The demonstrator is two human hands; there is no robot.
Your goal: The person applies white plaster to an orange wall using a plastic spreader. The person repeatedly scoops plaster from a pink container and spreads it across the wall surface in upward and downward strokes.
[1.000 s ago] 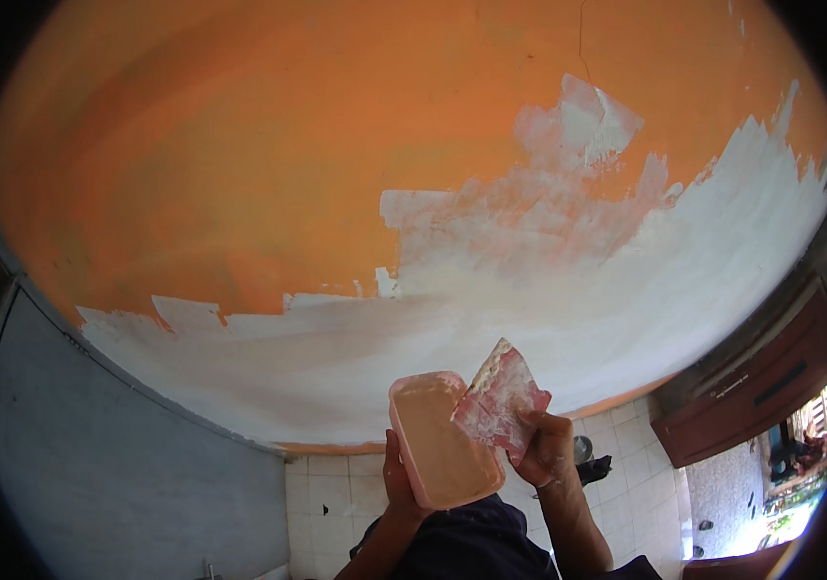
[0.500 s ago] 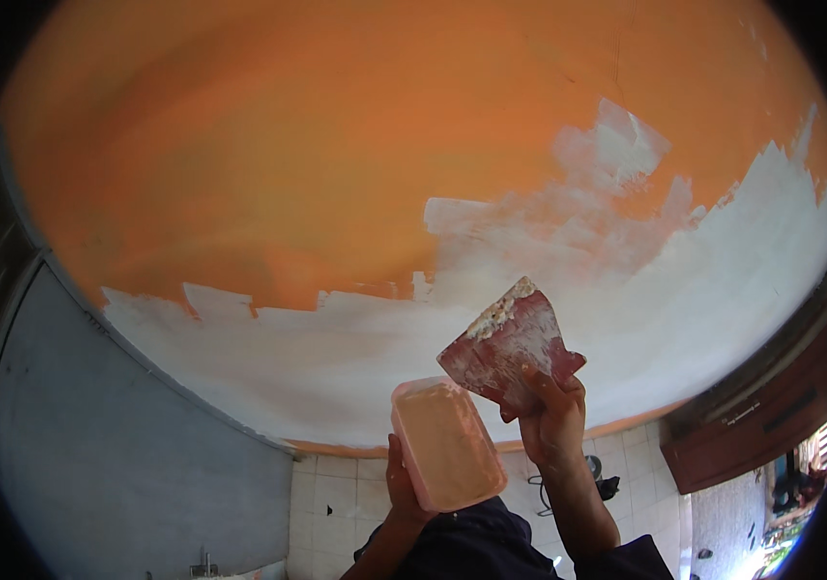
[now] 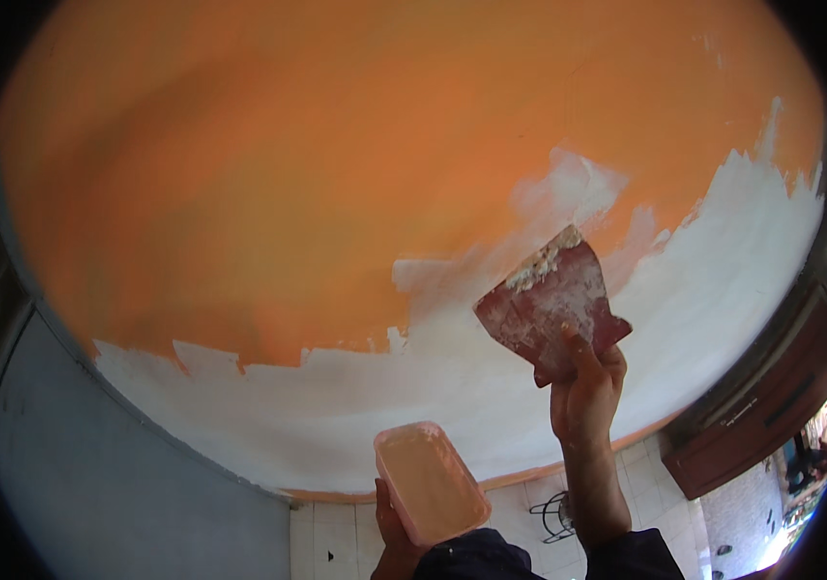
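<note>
While the right hand (image 3: 582, 398) was raised overhead, its fingers (image 3: 580, 354) were clenched around the bottom of a wide putty knife (image 3: 551, 302), index finger pressed up the back of the blade. Blade fanned out from the grip toward about 11 o'clock, with its working edge running roughly from 8 o'clock up to 2 o'clock, caked with white filler along the top. That edge sat right at, maybe touching, the ceiling (image 3: 336, 193), just where the white skimmed patch (image 3: 491, 387) met the bare orange; couldn't tell for sure if it was in contact.

Left hand (image 3: 392, 527) was lower, at about 7 o'clock from the knife and well apart from it, fingers wrapped under a pink plastic tub (image 3: 430, 481) of filler, open side facing up. Tub's long axis ran about 11 to 5 o'clock.

So the right hand was clearly the nearer 1 to the orange area, which lay up and off toward 10 o'clock from the blade. Brown cabinet (image 3: 771, 387) at 4 o'clock, tiled wall (image 3: 336, 541) below.
</note>
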